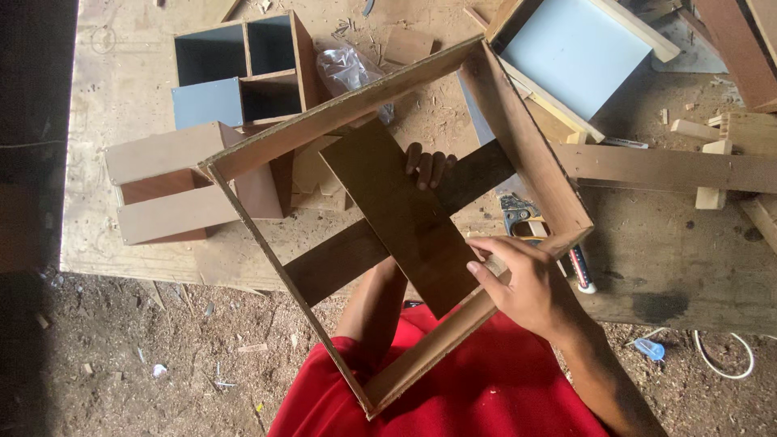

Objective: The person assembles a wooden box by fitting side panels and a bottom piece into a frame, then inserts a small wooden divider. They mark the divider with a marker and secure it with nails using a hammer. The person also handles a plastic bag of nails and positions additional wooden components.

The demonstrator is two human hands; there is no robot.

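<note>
I hold a square open wooden frame (526, 146) tilted over the workbench (121, 89), its near corner against my red shirt. Inside it two dark brown boards cross: a wide upright board (405, 218) and a longer strip (332, 263) behind it. My left hand (429, 167) reaches up from under the wide board, its fingers curled over the board's far edge. My right hand (522, 283) grips the frame's near right side where the wide board's lower end meets it.
A small brown shelf unit with blue-grey compartments (243, 69) and two closed wooden boxes (174, 186) lie at the left. A clear plastic bag (348, 69), a blue-grey panelled box (575, 48), loose planks (664, 167), a marker (581, 271) and a blue-handled tool (518, 214) surround the frame. The dirt floor (162, 356) is below.
</note>
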